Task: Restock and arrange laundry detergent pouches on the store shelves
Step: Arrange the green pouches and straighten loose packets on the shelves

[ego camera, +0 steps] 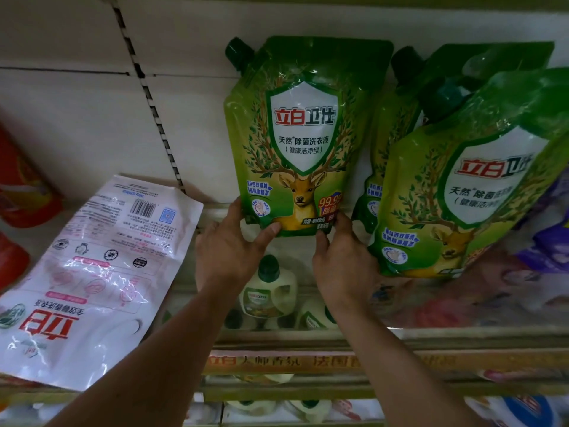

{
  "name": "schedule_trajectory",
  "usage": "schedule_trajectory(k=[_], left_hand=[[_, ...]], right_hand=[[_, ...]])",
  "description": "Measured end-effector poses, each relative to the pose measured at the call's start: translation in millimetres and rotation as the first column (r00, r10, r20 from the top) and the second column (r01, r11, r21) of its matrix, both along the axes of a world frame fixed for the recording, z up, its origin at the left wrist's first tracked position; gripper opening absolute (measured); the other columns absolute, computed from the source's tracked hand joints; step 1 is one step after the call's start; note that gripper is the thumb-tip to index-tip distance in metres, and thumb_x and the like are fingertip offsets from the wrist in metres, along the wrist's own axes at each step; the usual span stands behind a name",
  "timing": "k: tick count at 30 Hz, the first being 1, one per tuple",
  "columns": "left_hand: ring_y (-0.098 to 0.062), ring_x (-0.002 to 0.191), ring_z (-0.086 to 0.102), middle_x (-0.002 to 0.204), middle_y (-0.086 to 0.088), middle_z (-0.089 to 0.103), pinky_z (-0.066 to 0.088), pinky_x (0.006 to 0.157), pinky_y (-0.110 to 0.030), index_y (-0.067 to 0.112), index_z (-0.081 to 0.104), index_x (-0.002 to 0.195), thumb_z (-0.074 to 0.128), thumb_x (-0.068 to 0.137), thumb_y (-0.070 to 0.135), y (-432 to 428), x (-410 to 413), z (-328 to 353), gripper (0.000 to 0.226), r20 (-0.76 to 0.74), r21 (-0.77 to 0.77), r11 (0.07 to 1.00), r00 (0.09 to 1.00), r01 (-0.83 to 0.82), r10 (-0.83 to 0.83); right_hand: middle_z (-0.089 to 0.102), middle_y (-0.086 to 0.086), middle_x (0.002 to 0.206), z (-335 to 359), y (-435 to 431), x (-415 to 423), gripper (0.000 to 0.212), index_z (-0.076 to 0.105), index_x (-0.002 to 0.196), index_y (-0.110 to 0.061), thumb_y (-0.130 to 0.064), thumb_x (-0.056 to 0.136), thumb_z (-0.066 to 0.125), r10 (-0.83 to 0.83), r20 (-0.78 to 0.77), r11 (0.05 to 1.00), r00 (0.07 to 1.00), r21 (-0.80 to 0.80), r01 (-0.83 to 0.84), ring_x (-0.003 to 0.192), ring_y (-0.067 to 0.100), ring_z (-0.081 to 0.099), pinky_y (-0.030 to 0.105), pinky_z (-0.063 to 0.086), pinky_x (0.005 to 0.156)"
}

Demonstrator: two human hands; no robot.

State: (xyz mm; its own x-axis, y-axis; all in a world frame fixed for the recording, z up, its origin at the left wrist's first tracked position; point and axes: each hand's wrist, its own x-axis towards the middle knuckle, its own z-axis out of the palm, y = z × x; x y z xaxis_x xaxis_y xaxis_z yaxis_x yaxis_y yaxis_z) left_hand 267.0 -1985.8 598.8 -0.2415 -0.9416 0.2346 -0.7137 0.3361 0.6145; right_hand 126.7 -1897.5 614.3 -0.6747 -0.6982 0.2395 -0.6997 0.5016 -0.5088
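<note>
A green detergent pouch (303, 134) with a deer picture and a dark spout cap stands upright against the white back panel of the upper shelf. My left hand (229, 248) grips its bottom left corner and my right hand (341, 260) grips its bottom right corner. To its right, a second green pouch (462, 192) leans forward over the shelf edge, with a third green pouch (397, 124) upright behind it. A pink-white pouch (101, 272) lies flat, back side up, on the shelf to the left.
Red packages (21, 186) stand at the far left. A slotted shelf upright (147, 94) runs down the back panel. Purple pouches (551, 241) sit at the far right. Below, white detergent bottles (268, 294) with green caps fill the lower shelf behind a price strip (308, 360).
</note>
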Motion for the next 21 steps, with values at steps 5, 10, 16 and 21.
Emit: schedule_trajectory(k=[5,10,16,21], left_hand=[[-0.032,0.115,0.063,0.129,-0.001,0.069,0.049,0.093,-0.044,0.034,0.043,0.143,0.048,0.085,0.078,2.9,-2.2,4.3,0.073,0.014,-0.03,0.999,1.0,-0.013,0.014],[-0.032,0.116,0.062,0.127,-0.004,0.069,0.048,0.096,-0.045,0.032,0.043,0.141,0.045,0.086,0.081,2.7,-2.5,0.7,0.074,0.054,-0.023,0.999,0.998,-0.028,0.03],[-0.028,0.121,0.06,0.133,0.002,0.066,0.047,0.101,-0.047,0.032,0.046,0.139,0.054,0.085,0.076,4.7,-1.4,4.1,0.07,-0.023,0.003,1.0,0.999,-0.023,0.023],[-0.02,0.123,0.06,0.133,0.007,0.064,0.05,0.099,-0.042,0.031,0.048,0.141,0.068,0.081,0.069,5.5,0.6,6.0,0.074,-0.146,0.042,0.999,0.989,-0.027,0.033]], right_hand=[[0.071,0.007,0.121,1.1,2.2,0.9,0.055,0.038,0.149,-0.022,-0.033,0.098,0.055,0.01,-0.012,1.0,1.0,0.019,-0.01,0.104,0.034,0.068,0.047,0.053,0.086],[0.071,0.009,0.12,-0.7,2.7,1.6,0.059,0.036,0.151,-0.021,-0.028,0.097,0.055,0.012,-0.016,1.0,1.0,0.007,-0.012,0.103,0.033,0.068,0.041,0.05,0.081],[0.071,0.01,0.113,-4.1,4.3,3.6,0.041,0.051,0.134,-0.016,-0.018,0.093,0.057,-0.021,-0.027,0.996,0.999,-0.092,0.019,0.092,0.036,0.069,0.035,0.04,0.064],[0.067,0.01,0.105,-1.2,6.2,2.5,0.017,0.057,0.109,-0.014,-0.015,0.092,0.054,-0.002,0.074,0.993,0.997,-0.118,0.01,0.089,0.037,0.065,0.032,0.034,0.06]])
